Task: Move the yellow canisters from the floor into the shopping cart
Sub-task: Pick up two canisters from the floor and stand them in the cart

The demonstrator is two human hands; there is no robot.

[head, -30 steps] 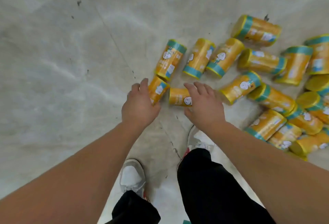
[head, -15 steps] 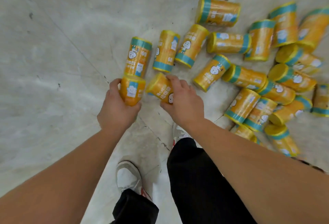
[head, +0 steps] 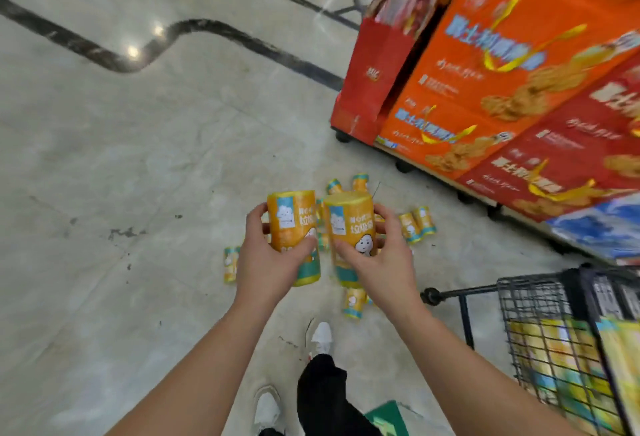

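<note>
Left hand [head: 266,262] grips one upright yellow canister [head: 292,221], right hand [head: 384,269] another (fingers [head: 306,243] curled round both); shopping cart [head: 530,300] lies to your right, nearer the right hand.

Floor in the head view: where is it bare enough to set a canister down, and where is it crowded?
Bare: the wide floor left of the left hand, up to the dark inlay line. Crowded: loose canisters lie ahead of the white shoes; the orange display and shopping cart fill the right.
</note>
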